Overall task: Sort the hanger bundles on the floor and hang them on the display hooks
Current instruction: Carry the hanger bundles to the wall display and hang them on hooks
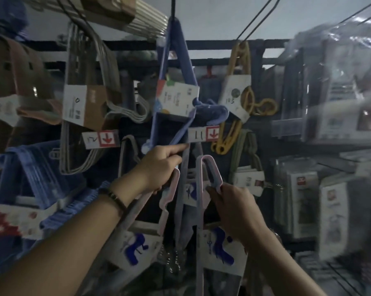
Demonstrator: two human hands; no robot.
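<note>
L hand (159, 168) curled round 1 pale-pink plastic hanger bundle (135, 244); R hand (229, 202) grips 2nd bundle (218, 253) by its looped hook.

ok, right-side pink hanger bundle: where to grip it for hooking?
On the pink hanger bundle, probably the neck just under the hook, from below-right, as the right hand does. The hook stands up and is left free; the card sleeve sits too low.

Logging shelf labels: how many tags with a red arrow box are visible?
2: the left tag beside the grey hanger bundle, the right tag just above the left hand. More may be hidden.
</note>
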